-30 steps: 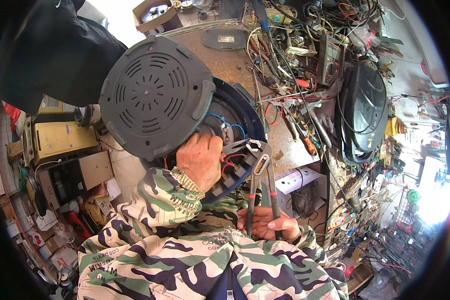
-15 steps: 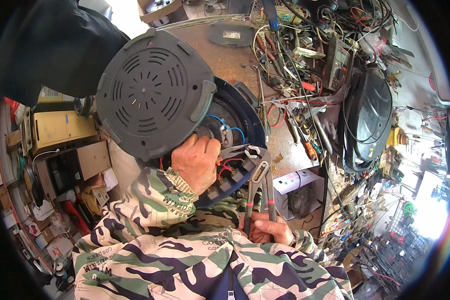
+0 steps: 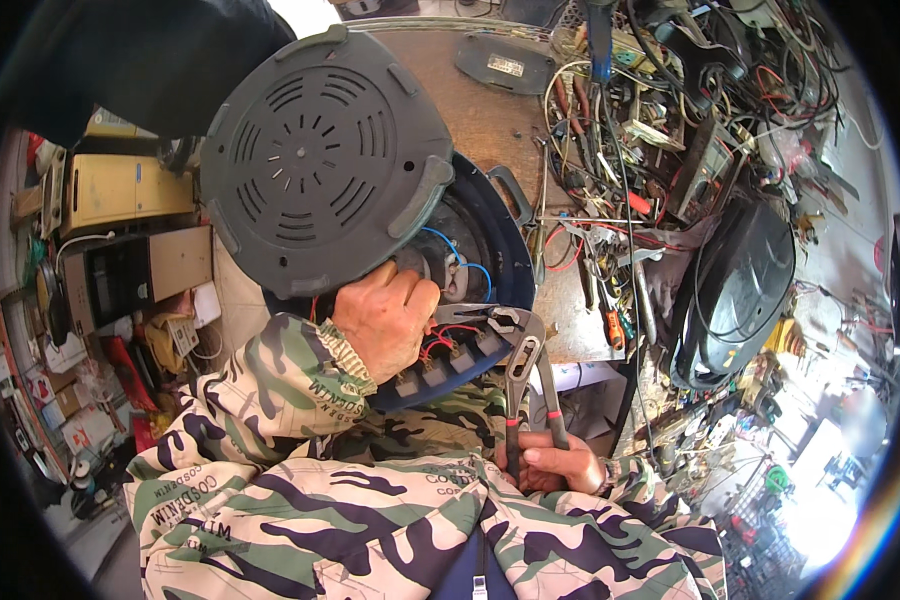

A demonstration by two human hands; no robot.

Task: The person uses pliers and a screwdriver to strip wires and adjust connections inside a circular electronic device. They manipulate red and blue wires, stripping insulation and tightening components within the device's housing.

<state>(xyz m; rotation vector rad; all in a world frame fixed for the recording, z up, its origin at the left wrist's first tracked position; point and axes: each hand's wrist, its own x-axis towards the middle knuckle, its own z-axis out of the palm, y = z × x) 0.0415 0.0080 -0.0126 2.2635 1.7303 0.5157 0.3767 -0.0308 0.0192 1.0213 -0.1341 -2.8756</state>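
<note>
A round grey vented base cover (image 3: 315, 165) is tilted up on the left of a dark blue appliance housing (image 3: 510, 235). Inside the housing show blue wires (image 3: 477, 266), red wires (image 3: 440, 343) and a row of grey switch-like blocks (image 3: 432, 372). My left hand (image 3: 385, 318) is closed over the housing beside the cover's lower edge; its fingertips are hidden, so what it grips cannot be made out. A pointed metal piece (image 3: 458, 312) sticks out by it, touching or near the jaws of the water pump pliers (image 3: 526, 360). My right hand (image 3: 560, 464) grips the pliers' handles.
Tangled cables and tools (image 3: 610, 150) crowd the right of the wooden bench (image 3: 420, 70). A black shell-like housing (image 3: 735, 295) lies farther right, and a dark oval plate (image 3: 505, 64) at the back. On the left, a dark-clothed person (image 3: 140, 70) stands near a yellow cabinet (image 3: 130, 193).
The view has shifted, so the bench and its tools appear farther right. The pliers' jaws sit slightly lower in the view. Both hands keep their grip, and the cover stays tilted.
</note>
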